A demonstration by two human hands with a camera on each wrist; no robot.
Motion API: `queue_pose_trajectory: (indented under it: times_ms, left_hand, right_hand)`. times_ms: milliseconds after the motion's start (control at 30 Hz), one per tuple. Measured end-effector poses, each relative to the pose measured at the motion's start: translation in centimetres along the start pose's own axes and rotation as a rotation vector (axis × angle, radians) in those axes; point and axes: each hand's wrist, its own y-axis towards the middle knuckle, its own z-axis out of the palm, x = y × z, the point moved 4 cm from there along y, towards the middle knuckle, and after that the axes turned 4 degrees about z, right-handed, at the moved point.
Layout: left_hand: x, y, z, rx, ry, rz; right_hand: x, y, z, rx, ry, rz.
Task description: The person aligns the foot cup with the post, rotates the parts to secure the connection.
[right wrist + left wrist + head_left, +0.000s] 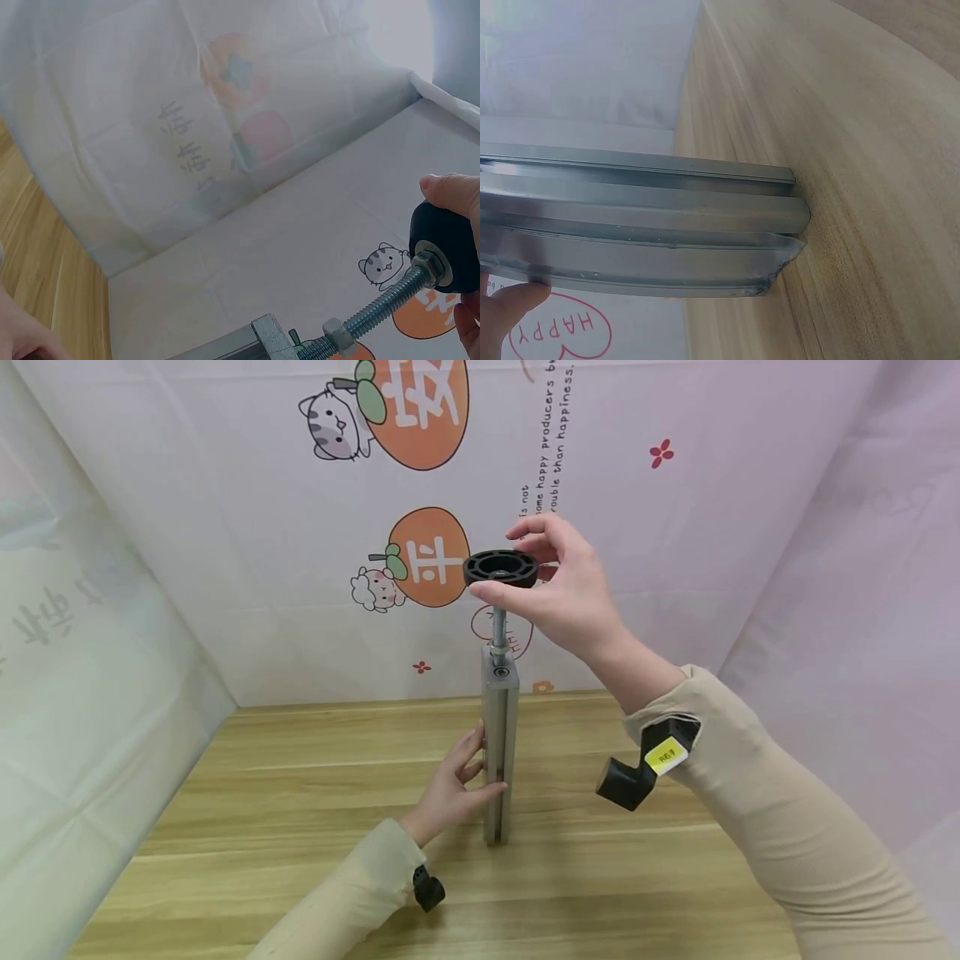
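Observation:
A grey aluminium profile [498, 735] stands upright on the wooden table, its slotted sides showing closely in the left wrist view. My left hand [450, 793] grips its lower half, fingers and thumb on opposite sides. From the profile's top end rises a threaded rod [498, 625] with a hex nut [341, 336] near its base. At the rod's upper end sits a round black levelling foot [475, 572], its ribbed hollow underside facing up. My right hand [573, 589] holds this foot at the rim, thumb in front and fingers behind.
The wooden table [337, 777] reaches back to a white cloth wall [285, 635] printed with orange fruits and small animals. More cloth hangs at the left and right sides. Black wrist cameras [628, 783] are strapped over both sleeves.

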Motion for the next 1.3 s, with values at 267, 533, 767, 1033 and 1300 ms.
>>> queue_pose_trajectory:
  times_ms: [267,533,767,1033,1300]
  left_hand:
    - [0.0,0.0,0.0,0.0,-0.001,-0.011]
    - [-0.1,-0.1,0.0,-0.004,-0.014,-0.054]
    - [0.0,-0.1,0.0,-0.002,-0.017,-0.063]
    - [-0.1,0.0,-0.1,0.0,-0.018,-0.06]
    - [0.0,0.0,0.0,-0.002,-0.027,-0.059]
  right_hand:
    - [-1.3,0.2,0.0,0.054,0.285,-0.044]
    - [-3.0,1.3,1.0,0.389,0.74,-0.011]
    - [-2.7,1.9,1.8,0.604,0.962,0.008]
    - [-2.7,1.9,2.2,0.672,1.002,0.027]
    - [-2.9,1.5,2.3,0.653,0.999,0.044]
